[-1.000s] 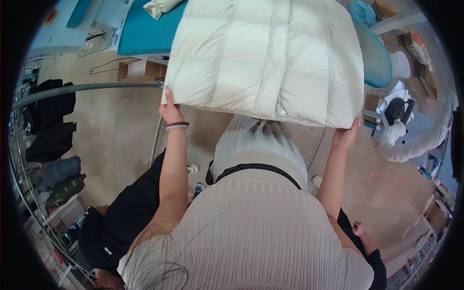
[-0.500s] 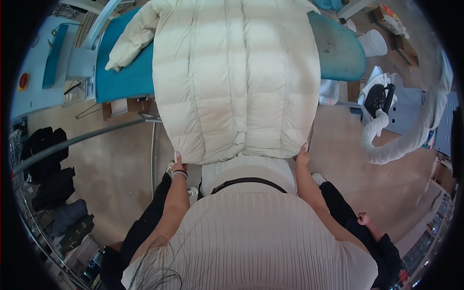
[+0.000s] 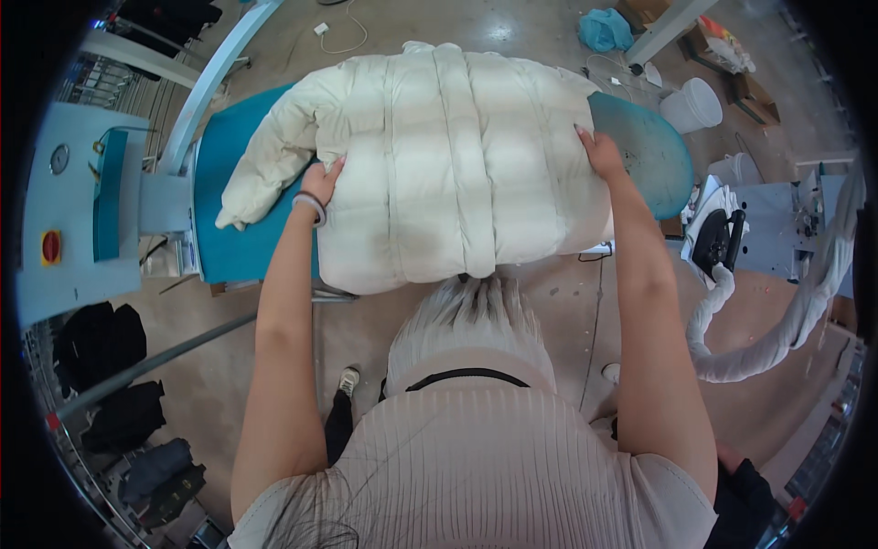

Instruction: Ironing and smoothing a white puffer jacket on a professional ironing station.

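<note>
The cream puffer jacket (image 3: 457, 165) lies spread across the teal pressing board (image 3: 229, 210), its hem overhanging the near edge. Left hand (image 3: 320, 188) and right hand (image 3: 599, 151) press flat on it, fingers open, gripping nothing. The hem's weight could drag it off.

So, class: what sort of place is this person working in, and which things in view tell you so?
Probably a garment pressing or laundry workshop. A cream quilted puffer jacket lies on a teal padded ironing table, a black iron rests at the right with a white wrapped hose, and dark clothes hang on a metal rail.
</note>
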The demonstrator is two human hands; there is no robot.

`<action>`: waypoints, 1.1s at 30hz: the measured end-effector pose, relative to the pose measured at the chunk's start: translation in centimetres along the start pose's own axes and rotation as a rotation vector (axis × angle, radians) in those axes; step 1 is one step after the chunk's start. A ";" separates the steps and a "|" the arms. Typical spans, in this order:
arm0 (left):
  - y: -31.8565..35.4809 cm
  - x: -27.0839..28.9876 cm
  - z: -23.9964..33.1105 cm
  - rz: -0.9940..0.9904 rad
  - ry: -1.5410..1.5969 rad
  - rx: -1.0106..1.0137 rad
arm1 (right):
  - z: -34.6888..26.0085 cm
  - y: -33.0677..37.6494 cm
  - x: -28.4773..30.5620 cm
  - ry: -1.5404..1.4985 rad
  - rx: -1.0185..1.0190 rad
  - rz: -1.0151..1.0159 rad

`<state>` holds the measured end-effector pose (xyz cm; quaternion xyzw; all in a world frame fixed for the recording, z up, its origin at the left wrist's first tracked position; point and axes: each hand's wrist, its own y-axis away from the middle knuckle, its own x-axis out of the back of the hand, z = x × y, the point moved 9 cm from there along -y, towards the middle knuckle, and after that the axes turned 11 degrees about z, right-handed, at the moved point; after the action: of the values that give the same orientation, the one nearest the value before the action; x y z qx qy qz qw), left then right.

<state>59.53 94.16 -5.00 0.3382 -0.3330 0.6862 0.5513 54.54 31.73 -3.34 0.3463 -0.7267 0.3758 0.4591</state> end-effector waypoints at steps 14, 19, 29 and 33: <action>15.6 4.9 -14.3 -0.002 0.121 0.211 | 5.5 15.4 -1.7 -0.856 -0.454 -0.151; 5.6 3.4 -9.2 0.196 1.142 0.858 | 10.8 -1.5 -10.0 -0.892 -0.710 -0.043; 6.4 12.1 -20.6 0.930 1.185 0.778 | 6.4 -7.3 4.8 -0.647 -0.272 0.573; 8.8 8.6 -21.7 0.732 1.601 0.729 | 5.5 -3.6 5.2 -1.871 -0.623 0.257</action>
<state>47.43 115.21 -10.52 -0.2064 0.2928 0.9056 0.2271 53.64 24.45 0.72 0.2859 -0.8945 -0.2095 -0.2725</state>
